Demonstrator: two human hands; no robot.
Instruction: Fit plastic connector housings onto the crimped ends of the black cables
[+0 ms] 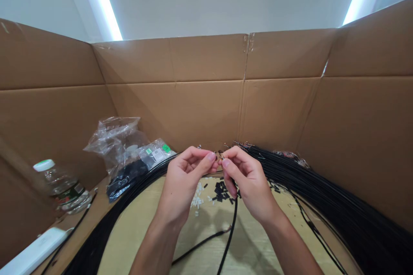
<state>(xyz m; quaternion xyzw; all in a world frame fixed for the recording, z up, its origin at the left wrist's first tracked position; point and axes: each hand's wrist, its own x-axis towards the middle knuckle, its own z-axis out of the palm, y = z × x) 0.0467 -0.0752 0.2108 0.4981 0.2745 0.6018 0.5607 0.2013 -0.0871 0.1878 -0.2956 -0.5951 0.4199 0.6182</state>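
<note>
Both hands are raised close together over a pale yellow tabletop. My left hand pinches something tiny and dark between thumb and forefinger, too small to name. My right hand is closed on the end of a black cable, with thin wire at its fingertips; the cable hangs down toward the front edge. Below the hands lie small black tube pieces and small white pieces. A second black cable with a bared, coppery end rests on the tabletop.
Thick bundles of black cables curve along the left and right. At the left are clear plastic bags, a bottle with a white cap and a white box-like object. Cardboard walls surround the work area.
</note>
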